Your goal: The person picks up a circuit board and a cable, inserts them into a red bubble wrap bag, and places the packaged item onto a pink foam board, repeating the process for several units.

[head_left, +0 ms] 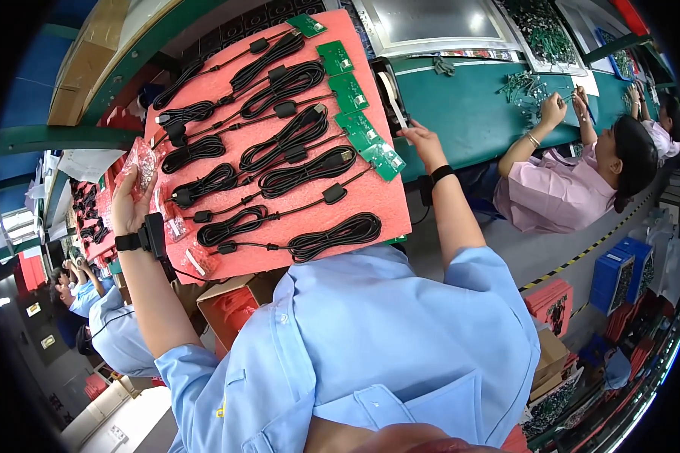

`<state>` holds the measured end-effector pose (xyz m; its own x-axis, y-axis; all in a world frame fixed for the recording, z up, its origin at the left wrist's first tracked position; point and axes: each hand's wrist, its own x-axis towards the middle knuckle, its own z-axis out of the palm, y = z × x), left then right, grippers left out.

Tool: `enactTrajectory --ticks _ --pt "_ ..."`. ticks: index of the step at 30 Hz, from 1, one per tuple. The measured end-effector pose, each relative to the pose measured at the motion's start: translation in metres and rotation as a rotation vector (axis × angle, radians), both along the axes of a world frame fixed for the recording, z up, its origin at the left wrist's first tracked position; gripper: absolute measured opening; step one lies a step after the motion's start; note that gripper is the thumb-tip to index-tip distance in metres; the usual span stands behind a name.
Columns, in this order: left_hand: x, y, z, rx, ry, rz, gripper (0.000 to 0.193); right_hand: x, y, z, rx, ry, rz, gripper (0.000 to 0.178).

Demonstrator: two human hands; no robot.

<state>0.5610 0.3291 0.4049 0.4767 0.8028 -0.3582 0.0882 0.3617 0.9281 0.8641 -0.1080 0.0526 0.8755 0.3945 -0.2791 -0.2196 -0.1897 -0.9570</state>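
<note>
A green workbench (468, 113) stretches away to my right, and a pink foam board (385, 215) lies tilted right in front of me, its near edge by my shirt. Bundled black cables (332, 240) lie across it in rows, some of their ends running to the boards on the right. A narrow black holder with a white strip (391, 94) stands just beyond the foam's right edge. My left hand (128, 204) is at the opposite edge, fingers and thumb curled around the lower part of a clear bubble-wrap bag (139, 160) — I have hold of it. My right hand (425, 145) reaches the holder's near end, fingertips drawn together — whether they pinch anything, I cannot tell. Green circuit boards (347, 92) line the foam's right side; small clear packets (199, 260) sit at its lower left.
</note>
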Motion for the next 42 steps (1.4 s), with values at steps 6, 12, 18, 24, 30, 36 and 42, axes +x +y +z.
enactTrajectory --ticks 6,12,18,24,30,36,42 --pt "-0.009 -0.007 -0.002 -0.038 -0.096 0.058 0.019 -0.003 -0.02 -0.016 -0.385 -0.535 0.227 0.015" --pt "-0.023 -0.04 -0.001 0.003 -0.166 -0.083 0.025 -0.003 -0.028 0.156 -0.082 -0.643 0.089 0.02" --pt "-0.036 -0.068 0.01 0.178 -0.223 -0.103 0.027 -0.134 0.105 0.401 0.39 -0.447 0.638 0.025" --pt "-0.04 -0.083 0.015 0.242 -0.377 -0.208 0.03 -0.206 0.252 0.394 0.55 -0.148 0.913 0.062" --pt "-0.056 -0.088 0.02 0.162 -0.458 -0.227 0.031 -0.224 0.287 0.377 -0.046 -0.431 0.837 0.062" --pt "-0.067 -0.058 0.018 -0.148 -0.442 -0.243 0.033 -0.212 0.278 0.386 -0.155 -1.247 0.779 0.068" --pt "-0.069 -0.049 0.017 -0.202 -0.405 -0.293 0.031 -0.196 0.295 0.388 0.038 -1.891 0.851 0.068"
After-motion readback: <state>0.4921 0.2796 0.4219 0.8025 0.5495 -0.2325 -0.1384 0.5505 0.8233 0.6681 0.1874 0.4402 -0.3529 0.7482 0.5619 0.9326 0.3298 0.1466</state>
